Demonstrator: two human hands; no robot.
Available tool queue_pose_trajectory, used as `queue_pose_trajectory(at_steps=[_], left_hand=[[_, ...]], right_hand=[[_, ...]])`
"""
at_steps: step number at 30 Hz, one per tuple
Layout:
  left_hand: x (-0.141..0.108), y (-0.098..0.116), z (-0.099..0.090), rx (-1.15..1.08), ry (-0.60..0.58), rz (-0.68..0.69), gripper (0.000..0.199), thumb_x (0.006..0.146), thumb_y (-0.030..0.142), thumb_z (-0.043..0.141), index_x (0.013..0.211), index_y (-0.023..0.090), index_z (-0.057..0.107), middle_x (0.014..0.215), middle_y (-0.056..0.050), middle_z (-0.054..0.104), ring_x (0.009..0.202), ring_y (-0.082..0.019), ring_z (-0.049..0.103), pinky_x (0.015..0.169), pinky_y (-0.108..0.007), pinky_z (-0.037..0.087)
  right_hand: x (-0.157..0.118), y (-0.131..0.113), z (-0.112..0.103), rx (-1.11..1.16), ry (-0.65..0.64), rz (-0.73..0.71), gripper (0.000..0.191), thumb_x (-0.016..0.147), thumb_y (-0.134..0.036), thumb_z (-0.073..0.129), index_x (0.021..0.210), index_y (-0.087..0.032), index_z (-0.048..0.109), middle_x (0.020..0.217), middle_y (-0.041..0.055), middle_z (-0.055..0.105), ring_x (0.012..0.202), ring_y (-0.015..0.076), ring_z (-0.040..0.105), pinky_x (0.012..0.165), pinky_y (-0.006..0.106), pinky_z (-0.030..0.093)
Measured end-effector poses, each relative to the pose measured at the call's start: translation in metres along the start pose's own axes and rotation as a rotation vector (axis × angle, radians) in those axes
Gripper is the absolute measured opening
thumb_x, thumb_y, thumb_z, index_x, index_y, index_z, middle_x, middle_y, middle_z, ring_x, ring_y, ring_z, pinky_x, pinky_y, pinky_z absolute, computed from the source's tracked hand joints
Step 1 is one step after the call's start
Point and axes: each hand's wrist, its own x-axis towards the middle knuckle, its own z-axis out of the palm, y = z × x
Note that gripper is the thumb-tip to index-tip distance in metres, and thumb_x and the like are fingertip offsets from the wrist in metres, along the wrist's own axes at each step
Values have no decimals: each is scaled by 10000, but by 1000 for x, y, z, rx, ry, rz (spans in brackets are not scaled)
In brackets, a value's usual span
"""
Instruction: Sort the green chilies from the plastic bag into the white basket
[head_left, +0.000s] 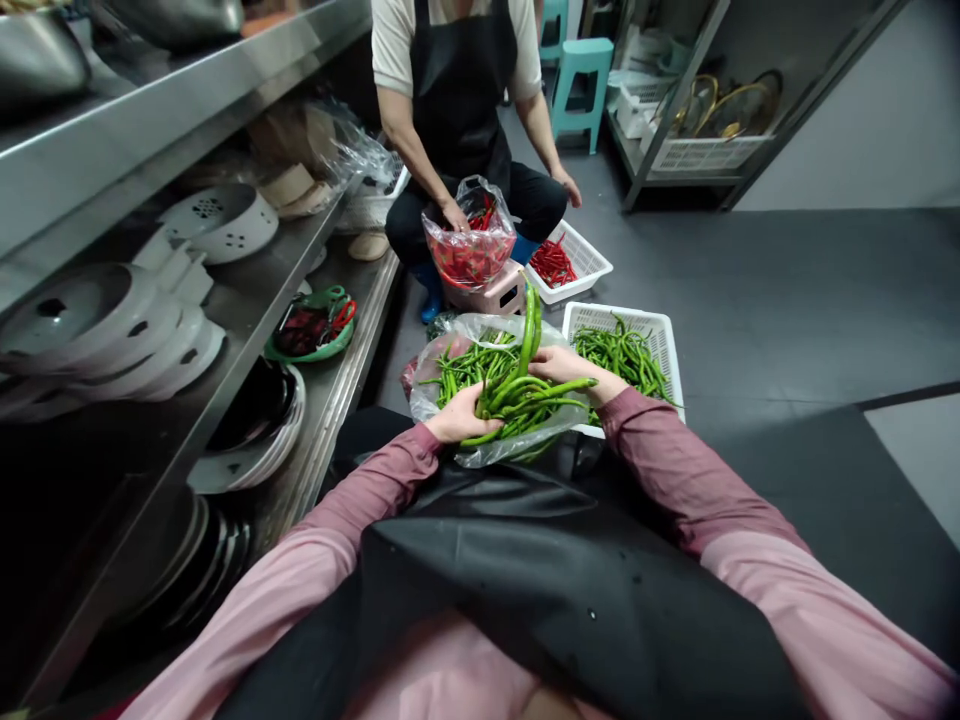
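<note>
A clear plastic bag [480, 455] full of long green peppers [480, 365] lies open in front of my knees. My left hand [465, 415] is closed round a bunch of the peppers at the bag's near left side. Over the right part of the bag, my right hand [562, 368] has its fingers wrapped round green peppers, some of which stick up between the hands. Just right of the bag, a white basket [670, 350] holds more green peppers [626, 355].
Opposite me a person [465, 90] sits with a hand in a bag of red peppers [476, 255] on a pink stool [495, 292]. A white basket [592, 258] holds red peppers. Metal shelves [247, 370] with pans and plates run along the left.
</note>
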Motion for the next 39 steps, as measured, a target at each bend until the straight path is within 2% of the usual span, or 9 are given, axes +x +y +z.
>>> queue_pose_trajectory(at_steps=[5, 8, 13, 16, 22, 28, 32, 37, 39], left_hand=[[0, 9, 4, 17, -126, -18, 548, 600, 234, 742, 1101, 115, 556, 1000, -73, 654, 885, -185, 617, 830, -306, 489], [0, 8, 4, 17, -114, -43, 557, 581, 235, 760, 1087, 113, 562, 982, -72, 656, 897, -198, 616, 830, -315, 488], [3, -2, 0, -27, -71, -32, 582, 570, 286, 774, 1085, 107, 567, 1033, -97, 649, 942, -222, 614, 878, -349, 473], [6, -8, -2, -57, -2, -53, 590, 576, 314, 774, 1084, 103, 561, 1036, -102, 653, 950, -229, 616, 884, -354, 472], [17, -10, -1, -120, 120, -90, 597, 598, 320, 756, 1108, 98, 541, 1042, -103, 662, 939, -226, 625, 903, -361, 467], [18, 8, 6, -88, 16, -76, 597, 583, 321, 760, 1095, 97, 551, 1039, -88, 660, 966, -245, 613, 907, -366, 457], [18, 13, 6, -73, -38, -105, 606, 562, 329, 769, 1077, 92, 555, 1013, -85, 666, 967, -258, 610, 907, -373, 451], [20, 4, 4, -76, -93, -94, 614, 559, 315, 770, 1091, 96, 554, 1042, -85, 662, 983, -256, 607, 912, -364, 451], [23, -3, 3, -97, -63, -104, 599, 569, 319, 763, 1084, 97, 556, 1043, -88, 662, 968, -251, 613, 899, -367, 460]], right_hand=[[-19, -62, -29, 237, -62, -250, 315, 826, -414, 606, 956, -133, 660, 747, 44, 667, 612, 105, 575, 540, 210, 467], [-13, -84, -41, 125, -64, -259, 365, 813, -459, 615, 866, -101, 667, 633, 33, 615, 522, 86, 501, 488, 213, 408], [-1, -88, -42, -182, 275, -371, 208, 793, -335, 652, 755, -131, 665, 651, 31, 596, 646, 118, 539, 568, 221, 420], [-10, -84, -40, -99, 415, -402, 209, 848, -354, 566, 852, -163, 650, 661, 14, 572, 659, 122, 549, 563, 222, 428], [-52, -85, -21, 67, 77, -383, 195, 814, -282, 574, 953, -154, 621, 580, -44, 490, 409, 35, 316, 400, 177, 265], [-37, -88, 12, -533, -270, -202, 172, 675, -253, 707, 824, -168, 699, 529, -44, 555, 437, 49, 407, 458, 194, 318], [-19, -85, 31, -812, -275, -236, 65, 672, -225, 708, 700, -174, 680, 513, -39, 594, 428, 54, 449, 482, 196, 349], [-19, -76, 22, -495, -430, -198, 244, 767, -380, 642, 706, -146, 612, 526, -6, 606, 375, 52, 410, 400, 189, 347], [-23, -76, 12, -327, -405, -211, 300, 798, -433, 606, 749, -137, 599, 555, 7, 615, 370, 49, 391, 384, 189, 346]])
